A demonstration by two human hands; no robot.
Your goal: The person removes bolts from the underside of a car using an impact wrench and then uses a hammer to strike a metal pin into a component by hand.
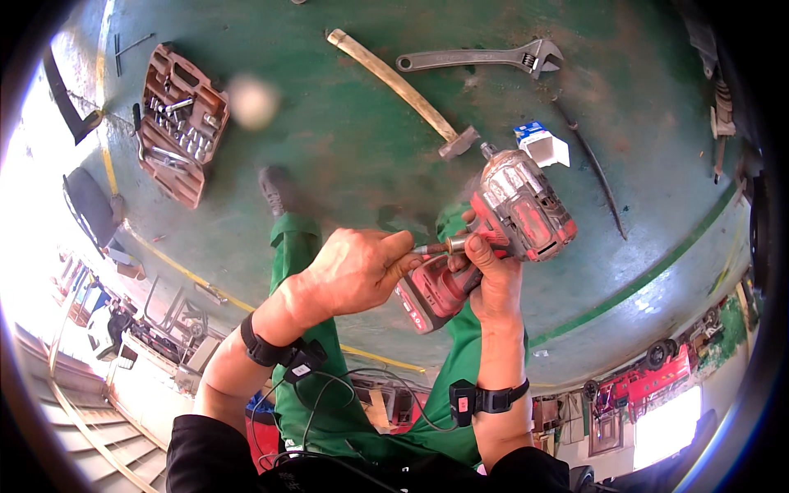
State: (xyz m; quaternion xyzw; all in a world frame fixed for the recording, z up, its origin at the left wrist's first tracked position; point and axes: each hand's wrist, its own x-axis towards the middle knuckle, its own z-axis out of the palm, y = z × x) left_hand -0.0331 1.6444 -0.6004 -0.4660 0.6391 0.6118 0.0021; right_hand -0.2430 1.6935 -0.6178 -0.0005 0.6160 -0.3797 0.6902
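Observation:
A worn red-and-black cordless impact wrench (526, 205) is in my right hand (498, 283), whose fingers wrap round its handle below the motor housing. Its drive end points up and away, and the battery hangs at the lower left. Against the handle, my right thumb lies by a small shiny metal socket (456, 244). My left hand (349, 267) is closed in a pinch on a thin, brownish metal rod (431, 249). The rod's far end meets the socket; how deep it sits inside cannot be seen. Both hands are above my green-trousered knees.
On the green floor ahead lie a wooden-handled hammer (394, 82), an adjustable wrench (481, 59), an open blue-and-white box (544, 146) and a dark curved bar (593, 164). An open socket set case (181, 123) is at far left. Cables (345, 380) run between my wristbands.

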